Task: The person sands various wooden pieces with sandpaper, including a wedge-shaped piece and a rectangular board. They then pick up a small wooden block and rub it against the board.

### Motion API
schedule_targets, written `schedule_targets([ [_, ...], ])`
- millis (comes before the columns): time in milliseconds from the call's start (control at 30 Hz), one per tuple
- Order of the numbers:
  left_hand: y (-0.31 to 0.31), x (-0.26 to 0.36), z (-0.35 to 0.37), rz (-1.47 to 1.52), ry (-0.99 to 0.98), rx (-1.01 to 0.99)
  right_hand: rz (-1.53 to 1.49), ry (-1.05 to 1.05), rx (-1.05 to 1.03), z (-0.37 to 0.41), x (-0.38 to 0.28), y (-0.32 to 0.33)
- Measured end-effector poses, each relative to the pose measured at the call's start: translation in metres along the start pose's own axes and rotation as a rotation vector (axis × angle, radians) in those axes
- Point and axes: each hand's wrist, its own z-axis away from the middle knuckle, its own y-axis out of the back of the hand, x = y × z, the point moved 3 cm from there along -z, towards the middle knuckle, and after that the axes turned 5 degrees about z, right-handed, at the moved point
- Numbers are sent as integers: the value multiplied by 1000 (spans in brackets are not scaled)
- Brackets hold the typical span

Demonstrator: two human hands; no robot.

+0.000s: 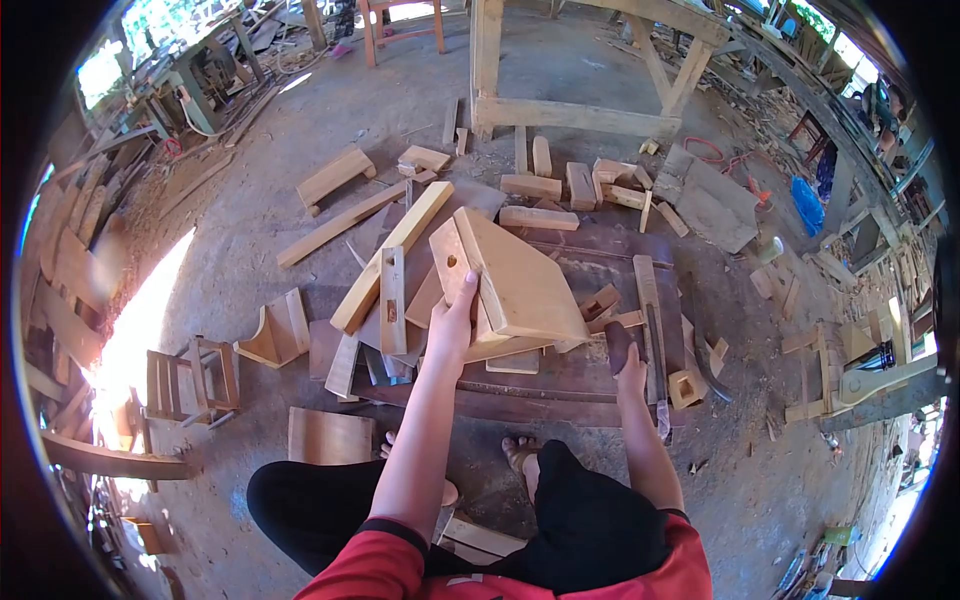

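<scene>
My left hand (452,325) grips the near left side of a pale wooden box-like piece (525,280), its thumb up on the end board beside a small dark hole. The piece is tilted above the low dark work board. My right hand (630,368), to the right of the piece, is closed around a dark brown object (618,348) that may be a sanding block or tool head; its exact shape is unclear. A narrow slotted wooden bar (392,300) lies left of my left hand, beside a long pale beam (400,250).
A dark low board (560,395) lies beneath. Loose wood blocks (540,217) are scattered beyond it. Small wooden frames (190,380) stand at left, a square-holed block (686,388) at right. A wooden table (580,115) stands ahead. A blue bag (808,205) lies at right.
</scene>
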Motion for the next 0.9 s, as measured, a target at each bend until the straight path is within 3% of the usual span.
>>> schedule_targets([
  [67,5,-4,-2,58,-3,21,-376,-85,47,-6,15,1],
  [200,17,-7,-5,128,21,-11,-598,-146,45,-7,29,10],
  [267,25,-19,-16,340,84,-70,-704,-124,27,-10,34,12],
  [300,28,-22,-18,450,106,-155,-707,-123,30,-11,37,15],
  [533,51,-46,-5,715,56,-257,-711,-206,85,-11,39,22],
  [900,80,-23,-41,1022,-172,-148,-627,-249,193,-11,59,40],
])
